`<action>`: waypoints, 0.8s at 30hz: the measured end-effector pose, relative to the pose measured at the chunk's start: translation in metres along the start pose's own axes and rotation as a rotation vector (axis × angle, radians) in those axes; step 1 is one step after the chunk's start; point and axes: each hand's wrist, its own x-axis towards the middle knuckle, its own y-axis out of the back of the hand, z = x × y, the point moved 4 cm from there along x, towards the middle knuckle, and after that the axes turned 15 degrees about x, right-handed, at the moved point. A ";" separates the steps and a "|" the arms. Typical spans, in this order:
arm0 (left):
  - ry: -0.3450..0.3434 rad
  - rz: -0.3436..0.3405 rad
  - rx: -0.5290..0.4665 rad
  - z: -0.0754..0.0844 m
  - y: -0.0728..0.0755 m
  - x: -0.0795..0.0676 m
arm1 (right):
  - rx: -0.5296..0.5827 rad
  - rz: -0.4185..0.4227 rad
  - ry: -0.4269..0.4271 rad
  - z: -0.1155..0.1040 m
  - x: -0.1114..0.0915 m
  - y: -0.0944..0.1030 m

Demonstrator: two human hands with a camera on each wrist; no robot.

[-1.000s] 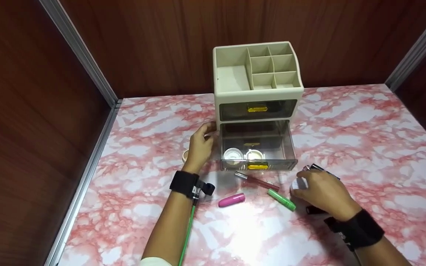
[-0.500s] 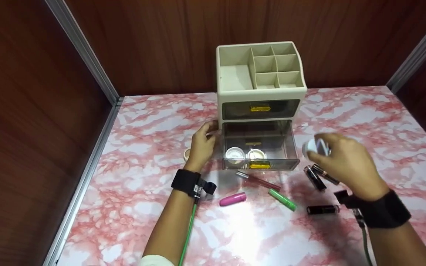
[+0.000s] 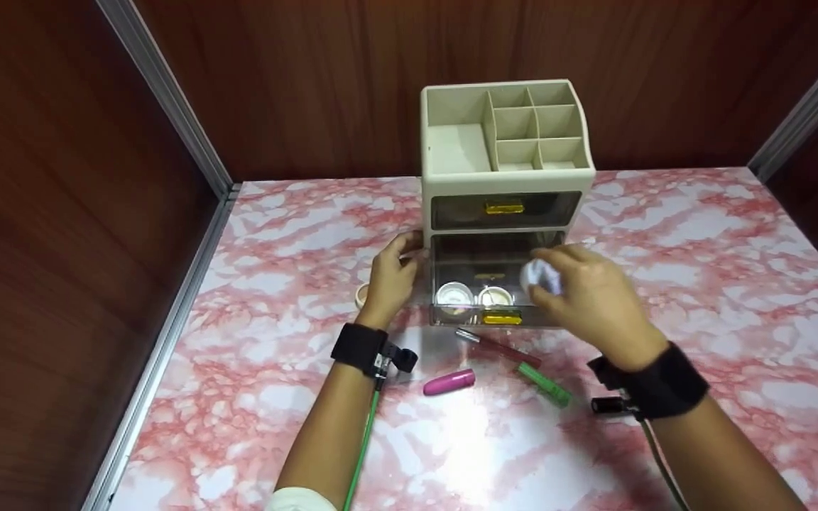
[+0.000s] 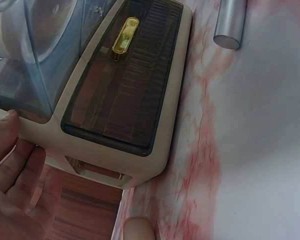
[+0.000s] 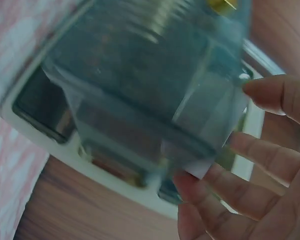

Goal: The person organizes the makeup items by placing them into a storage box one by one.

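Head view shows us two arms reaching forward to the cream organizer [image 3: 508, 182]. The right arm enters from the lower right corner and leans to the left, its back of the hand turned upward. We see the right hand [image 3: 586, 298] grasping a round white container [image 3: 540, 277], held between thumb and fingers over the right part of the pulled-out lower drawer [image 3: 460, 317]. The picture is blurred here, so we cannot tell if the container is touching the drawer.

The left arm rises from the bottom edge, leaning slightly to the right. The left hand [image 3: 391, 278] is relaxed, with fingers loosely bent and the thumb apart from them. In the left wrist view we observe a fingertip touching the organizer at the edge of its side. A round beige thing [image 3: 361, 294] is partly hidden behind this hand.

In the drawer we find a white jar [image 3: 454, 297] and, just beside it, a cream jar [image 3: 495, 299]. On the marbled table [image 3: 295, 270], before the drawer, lie a dark red tube [image 3: 507, 350], a pink tube [image 3: 449, 382] and a green tube [image 3: 544, 385]. A black tube [image 3: 606, 405] is near the band of the right wrist.
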 end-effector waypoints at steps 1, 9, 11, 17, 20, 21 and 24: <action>0.001 0.001 0.003 0.000 0.000 0.000 | -0.015 -0.014 0.007 0.001 0.001 -0.004; 0.010 0.010 0.021 0.000 0.000 0.000 | -0.061 -0.154 -0.107 0.011 0.009 -0.014; 0.012 0.014 0.024 0.000 0.001 0.000 | -0.066 -0.199 -0.140 0.013 0.012 -0.015; 0.024 0.002 0.010 0.000 0.000 0.000 | -0.019 -0.347 -0.286 0.023 0.017 -0.019; 0.013 0.004 0.019 0.000 -0.001 0.000 | 0.000 -0.369 -0.307 0.026 0.020 -0.020; 0.009 0.004 0.024 0.000 -0.001 0.001 | 0.000 -0.368 -0.302 0.026 0.020 -0.020; -0.004 0.010 0.040 0.001 -0.001 0.001 | -0.003 -0.362 -0.288 0.025 0.022 -0.020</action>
